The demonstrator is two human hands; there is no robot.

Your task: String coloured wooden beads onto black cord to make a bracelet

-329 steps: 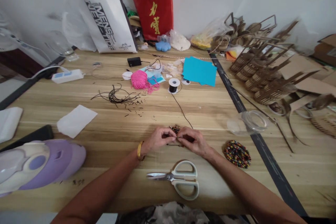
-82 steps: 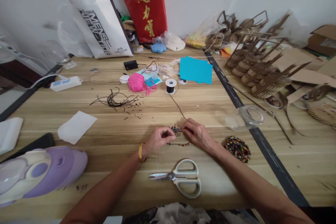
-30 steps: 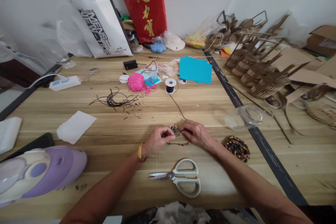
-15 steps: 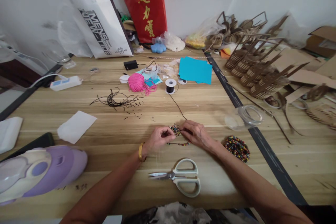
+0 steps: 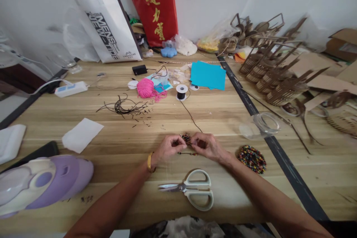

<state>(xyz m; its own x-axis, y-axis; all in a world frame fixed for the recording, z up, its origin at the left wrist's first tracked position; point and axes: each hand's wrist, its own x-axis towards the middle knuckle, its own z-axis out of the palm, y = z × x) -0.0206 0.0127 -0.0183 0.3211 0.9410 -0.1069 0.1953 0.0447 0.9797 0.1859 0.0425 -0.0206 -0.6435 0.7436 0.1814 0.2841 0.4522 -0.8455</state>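
My left hand (image 5: pixel 167 148) and my right hand (image 5: pixel 206 145) meet over the wooden table (image 5: pixel 117 145), both with fingers pinched. Between them runs a thin black cord strung with a few small beads (image 5: pixel 187 153). A small heap of mixed beads (image 5: pixel 186 138) lies just beyond my fingertips. The cord leads away from my right hand to a black thread spool (image 5: pixel 181 91). A gold bangle sits on my left wrist.
White-handled scissors (image 5: pixel 192 189) lie near the front edge. A pile of coloured beads (image 5: pixel 251 158) and a clear lid (image 5: pixel 262 123) are to the right. Pink yarn (image 5: pixel 146 88), cut black cords (image 5: pixel 122 106), blue paper (image 5: pixel 208 74), a purple case (image 5: pixel 41 182) and wooden baskets (image 5: pixel 279 70) surround them.
My right hand has drawn in toward the left, closing the gap, so less of the beaded cord shows between them. The rest of the table is unchanged.
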